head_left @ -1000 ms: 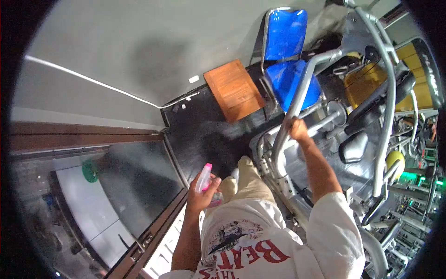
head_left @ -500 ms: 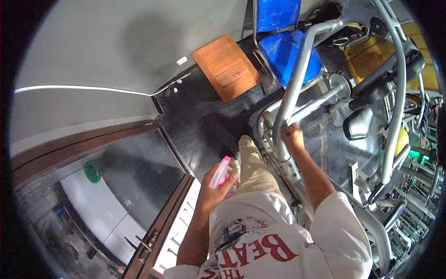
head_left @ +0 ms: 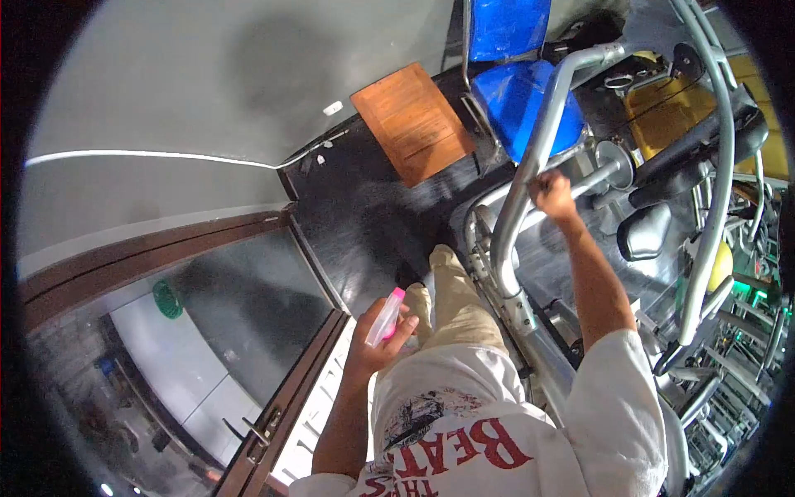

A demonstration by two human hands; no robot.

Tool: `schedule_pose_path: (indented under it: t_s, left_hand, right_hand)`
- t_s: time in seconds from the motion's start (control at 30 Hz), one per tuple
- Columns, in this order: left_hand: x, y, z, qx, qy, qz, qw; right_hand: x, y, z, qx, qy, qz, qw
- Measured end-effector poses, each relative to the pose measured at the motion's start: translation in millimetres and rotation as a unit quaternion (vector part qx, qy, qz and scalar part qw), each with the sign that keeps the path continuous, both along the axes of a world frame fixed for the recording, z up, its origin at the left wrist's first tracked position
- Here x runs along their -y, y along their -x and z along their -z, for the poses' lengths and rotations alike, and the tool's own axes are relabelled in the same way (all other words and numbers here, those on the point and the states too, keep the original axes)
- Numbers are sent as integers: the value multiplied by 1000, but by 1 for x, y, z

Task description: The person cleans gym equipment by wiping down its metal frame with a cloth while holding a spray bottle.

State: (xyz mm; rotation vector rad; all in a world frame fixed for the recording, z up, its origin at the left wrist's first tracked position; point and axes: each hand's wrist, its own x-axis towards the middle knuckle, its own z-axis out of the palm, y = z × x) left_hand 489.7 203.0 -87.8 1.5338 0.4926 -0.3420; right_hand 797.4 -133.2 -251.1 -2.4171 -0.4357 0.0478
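My left hand (head_left: 374,346) holds a small spray bottle with a pink top (head_left: 384,318) close to my body, above the dark floor. My right hand (head_left: 553,195) reaches forward and presses on the grey metal tube (head_left: 530,178) of a gym machine, fingers closed around something I cannot make out. The tube curves up toward a blue padded seat (head_left: 527,103). My beige trousers and white printed shirt fill the bottom of the view.
A brown wooden board (head_left: 412,123) lies on the black floor (head_left: 364,215) by the grey wall. A glass door with a brown frame (head_left: 273,414) stands at the left. More machine frames, black pads (head_left: 648,232) and yellow parts crowd the right.
My right hand slid down the grey tube, then back up along it. The left hand kept the spray bottle and stayed near my body. My head shifted slightly.
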Motion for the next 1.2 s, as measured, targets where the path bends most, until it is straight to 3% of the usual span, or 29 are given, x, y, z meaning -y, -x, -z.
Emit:
schedule_pose_path:
  t_s: [0.17,0.2,0.23,0.27,0.33,0.4,0.47,0.53,0.6,0.7,0.77,0.83,0.9,0.93,1.0,1.07,1.13,1.17,1.2]
  left_hand:
    - [13,-28,-9,-49,-60,37,996]
    - [17,-35,-14,-63,-75,45,994]
    - [20,-35,-4,-66,4,-2,998]
    - [20,-37,-6,-50,-11,17,999]
    - [19,-51,-6,-7,-38,54,998]
    - [23,-64,-8,21,-41,47,998]
    - [24,-72,-12,25,-39,39,998]
    - [23,-78,-14,8,-29,34,999]
    - [19,-78,-10,6,-55,50,997]
    - [16,-73,-1,20,-61,53,997]
    - [17,-69,-4,13,-58,57,997]
    - [18,-69,-13,-9,-64,62,996]
    - [19,-64,-13,38,-76,71,994]
    - [20,-61,-13,62,-80,75,992]
    - [21,-60,-23,36,-77,78,993]
    - [20,-55,-32,35,-59,63,996]
    - [12,-31,-15,8,-34,19,999]
    - [5,-23,-9,-2,-20,-7,1000]
    - [-2,-17,-10,40,-62,1,997]
  right_hand:
    - [-1,-42,48,10,32,83,996]
    - [-5,-37,43,34,36,58,997]
    - [-9,-25,43,23,10,51,998]
    - [-7,-10,44,12,-15,48,999]
    - [-17,28,33,-153,-4,139,978]
    - [-6,73,51,-198,-16,94,976]
    - [-8,117,25,-155,32,-8,987]
    - [10,162,30,-234,51,-29,971]
    - [25,195,16,-242,29,-37,969]
    - [46,209,12,-190,52,-160,967]
    - [79,204,78,-179,-31,-233,955]
    - [79,167,102,-175,1,-211,962]
    - [57,75,78,-175,147,-91,969]
    - [49,35,66,-122,-199,-10,972]
    - [4,-21,-8,46,-56,153,986]
    - [18,-53,35,-27,-10,264,964]
    - [13,-41,44,-109,49,205,972]
    - [13,-29,72,-46,-5,188,981]
    - [-1,-14,58,-4,48,211,976]
